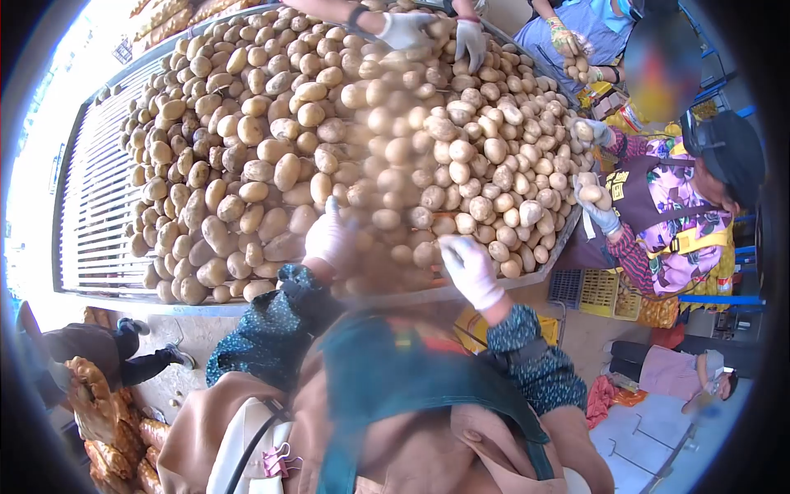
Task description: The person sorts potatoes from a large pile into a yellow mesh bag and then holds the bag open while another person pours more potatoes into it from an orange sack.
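A broad layer of potatoes [288,171] covers the slatted metal sorting table [103,193] in front of me. My left hand [327,237], in a white glove, is at the near side of the pile with a finger stretched out against the potatoes. It shows nothing in its grasp. My right hand [471,270], also gloved in white, hovers by the near edge, its fingers apart and pointing at the smaller potatoes [498,150]. No potato shows in it. A blurred patch between my hands hides some detail.
Across the table, a co-worker's gloved hands [407,31] reach into the pile. At the right, a co-worker in a dark cap [724,156] holds potatoes, and another gloved hand [568,41] does too. Crates [599,290] stand below right; filled net sacks [107,420] lie lower left.
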`<state>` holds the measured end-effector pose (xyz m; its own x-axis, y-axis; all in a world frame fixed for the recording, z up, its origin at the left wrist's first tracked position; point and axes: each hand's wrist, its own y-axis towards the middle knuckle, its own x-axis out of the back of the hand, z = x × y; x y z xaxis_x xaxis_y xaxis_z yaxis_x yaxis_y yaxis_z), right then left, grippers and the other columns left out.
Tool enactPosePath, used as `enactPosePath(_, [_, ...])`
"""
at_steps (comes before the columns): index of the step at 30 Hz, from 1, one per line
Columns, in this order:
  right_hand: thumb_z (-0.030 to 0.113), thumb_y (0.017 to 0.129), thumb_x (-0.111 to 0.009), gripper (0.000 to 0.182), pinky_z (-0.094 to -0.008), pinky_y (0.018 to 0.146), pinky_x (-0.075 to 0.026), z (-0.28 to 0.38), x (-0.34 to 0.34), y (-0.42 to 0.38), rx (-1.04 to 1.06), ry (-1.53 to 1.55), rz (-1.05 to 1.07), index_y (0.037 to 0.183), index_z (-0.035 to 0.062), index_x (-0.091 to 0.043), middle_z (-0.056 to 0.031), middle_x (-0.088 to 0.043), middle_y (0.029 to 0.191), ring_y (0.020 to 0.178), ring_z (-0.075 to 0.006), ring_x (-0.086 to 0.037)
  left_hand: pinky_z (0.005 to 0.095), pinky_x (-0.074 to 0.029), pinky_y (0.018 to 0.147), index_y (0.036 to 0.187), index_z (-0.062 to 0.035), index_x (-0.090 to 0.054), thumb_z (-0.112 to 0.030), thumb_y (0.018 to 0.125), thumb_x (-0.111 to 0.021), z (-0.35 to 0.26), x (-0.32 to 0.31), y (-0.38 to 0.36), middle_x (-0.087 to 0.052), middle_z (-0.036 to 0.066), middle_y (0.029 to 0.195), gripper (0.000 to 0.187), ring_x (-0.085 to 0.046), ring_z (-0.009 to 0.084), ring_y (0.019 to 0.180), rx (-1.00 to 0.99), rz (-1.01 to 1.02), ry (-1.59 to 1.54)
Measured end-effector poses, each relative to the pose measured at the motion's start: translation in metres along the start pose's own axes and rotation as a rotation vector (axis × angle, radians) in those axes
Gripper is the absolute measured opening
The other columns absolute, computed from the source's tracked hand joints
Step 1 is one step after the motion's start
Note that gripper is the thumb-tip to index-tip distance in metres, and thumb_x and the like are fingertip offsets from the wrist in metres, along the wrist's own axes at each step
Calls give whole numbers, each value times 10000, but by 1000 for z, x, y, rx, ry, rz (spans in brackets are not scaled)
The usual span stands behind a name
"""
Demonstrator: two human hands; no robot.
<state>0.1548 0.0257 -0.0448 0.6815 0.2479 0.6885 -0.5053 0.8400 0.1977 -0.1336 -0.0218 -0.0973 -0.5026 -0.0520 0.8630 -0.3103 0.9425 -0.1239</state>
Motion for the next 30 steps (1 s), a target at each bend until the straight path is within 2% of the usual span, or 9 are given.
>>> enactPosePath(2, [87,896,-669,243,-411,856,-555,-8,-17,40,51,63,78,1133,33,-676,-179,-710,1057,978,-357,-687,488,-538,869,1492,19,-331,-375,916,-629,-15,-5,-3,-676,307,1041,759,-672,451,962,233,58,-168])
enactPosePath(7, [192,887,-665,301,-464,883,-542,-35,-74,133,114,-81,139,1159,63,-656,-194,-659,1171,1017,-378,-667,442,-496,995,1441,45,-411,-377,843,-754,-15,-25,-8,-568,306,1305,808,-600,426,1166,264,-155,-318])
enactPosePath(11, [284,856,-707,399,-480,906,-522,-2,-78,153,-141,-376,349,1197,85,-650,-196,-635,1142,1064,-415,-622,430,-493,1003,1399,53,-451,-371,811,-797,-12,-11,-2,-595,286,1275,804,-606,401,1161,293,-99,-465])
enactPosePath(17, [313,826,-737,429,-476,844,-542,-11,-72,152,-8,-437,388,1184,104,-629,-206,-629,1059,941,-369,-664,397,-505,972,1392,64,-438,-328,780,-840,-31,1,-1,-595,281,1272,830,-614,355,1155,269,-46,-397])
enactPosePath(20, [306,808,-821,515,-423,833,-549,-30,-75,119,-279,117,115,1196,35,-618,-174,-666,1064,936,-297,-671,392,-513,952,1416,77,-407,-305,786,-845,-42,43,-12,-618,238,1241,857,-623,332,1118,303,31,-785])
enactPosePath(22, [174,875,-782,483,-346,785,-579,-36,-44,97,-668,929,24,1287,36,-572,-117,-659,1158,987,-244,-667,303,-550,727,1413,-35,-406,-81,847,-784,-32,25,-1,-635,70,1046,682,-614,121,902,121,-127,-818])
enactPosePath(24, [143,916,-724,492,-375,783,-600,-31,-20,83,-701,1489,-62,1355,65,-515,-135,-591,1289,1053,-262,-650,323,-557,798,1379,-14,-467,-187,932,-701,-34,43,3,-671,89,1090,533,-644,180,1005,294,81,-1305])
enactPosePath(27, [170,943,-688,505,-449,815,-606,-28,-5,71,-654,1740,0,1392,84,-473,-147,-524,1376,1147,-285,-612,389,-523,915,1331,-51,-539,-364,1040,-476,-36,73,15,-655,90,1176,432,-624,214,1076,381,401,-1633])
enactPosePath(30, [214,1010,-577,348,-498,898,-582,-21,8,72,-779,2017,68,1337,112,-510,-120,-527,1356,1188,-288,-574,408,-509,943,1307,-56,-558,-374,1010,-519,-48,63,26,-633,93,1211,438,-607,234,1087,474,561,-2060])
